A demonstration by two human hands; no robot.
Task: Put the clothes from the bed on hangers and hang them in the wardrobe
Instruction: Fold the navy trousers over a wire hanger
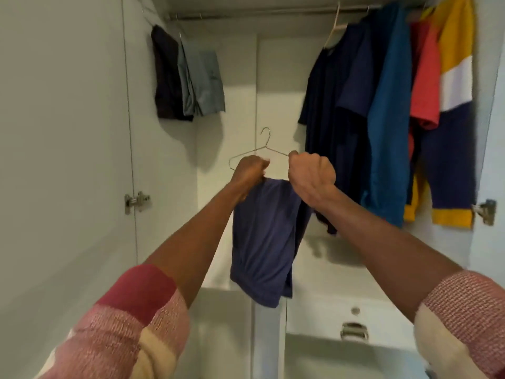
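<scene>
- Head view: the left hand (250,170) and right hand (311,170) are both clenched on a thin silver wire hanger (263,149), one near each shoulder, with a folded navy-blue cloth garment (266,236) draped over its lower bar and hanging down between the forearms.
- The hanger's hook points up, well below the metal wardrobe rail (259,16) (bare between the dark folded trousers (166,75) on the left and the navy T-shirt (336,105) on the right).
- To do this well, I judge: level the garment so it will not slide, then lift the hook to that bare stretch.
</scene>
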